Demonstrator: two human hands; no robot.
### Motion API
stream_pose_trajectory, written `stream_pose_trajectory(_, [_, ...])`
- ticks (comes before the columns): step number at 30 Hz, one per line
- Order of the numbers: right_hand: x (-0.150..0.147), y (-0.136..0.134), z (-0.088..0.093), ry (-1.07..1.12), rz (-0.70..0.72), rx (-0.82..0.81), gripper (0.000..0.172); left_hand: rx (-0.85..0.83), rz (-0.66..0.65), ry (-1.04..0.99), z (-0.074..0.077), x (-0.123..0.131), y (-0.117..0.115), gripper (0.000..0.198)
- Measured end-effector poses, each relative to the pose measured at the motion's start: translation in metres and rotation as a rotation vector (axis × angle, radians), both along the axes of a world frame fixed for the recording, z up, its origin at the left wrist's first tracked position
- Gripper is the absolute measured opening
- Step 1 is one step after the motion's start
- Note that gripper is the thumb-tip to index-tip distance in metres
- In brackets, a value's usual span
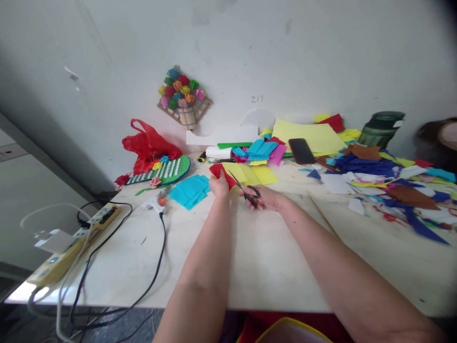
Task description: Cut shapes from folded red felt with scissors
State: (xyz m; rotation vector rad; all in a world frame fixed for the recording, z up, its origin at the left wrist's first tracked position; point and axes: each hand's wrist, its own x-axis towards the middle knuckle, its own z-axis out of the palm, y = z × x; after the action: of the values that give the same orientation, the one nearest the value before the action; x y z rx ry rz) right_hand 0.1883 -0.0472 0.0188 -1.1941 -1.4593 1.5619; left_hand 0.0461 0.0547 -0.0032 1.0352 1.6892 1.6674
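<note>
Near the middle of the table, my left hand (219, 186) grips a piece of red paper (228, 178) between thumb and fingers. Black-handled scissors (253, 194) are in my right hand (260, 198), their blades pointing up and left at the red paper's right edge. Whether the blades touch the paper I cannot tell. Yellow paper (262, 175) lies just behind my hands. To the left of my left hand is a stack of blue paper pieces (190, 191).
A glue gun (156, 202), its cord and a power strip (59, 259) are on the left. A thin stick (323, 214) lies right of centre. Paper scraps (410, 195) cover the right side; a phone (302, 151) and green bottle (381, 129) stand farther back.
</note>
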Motion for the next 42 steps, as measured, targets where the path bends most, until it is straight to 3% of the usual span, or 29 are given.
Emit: stream_pose_trajectory(42, [-0.001, 0.003, -0.006, -0.049, 0.037, 0.058, 0.040, 0.073, -0.009, -0.076, -0.006, -0.005, 0.005, 0.034])
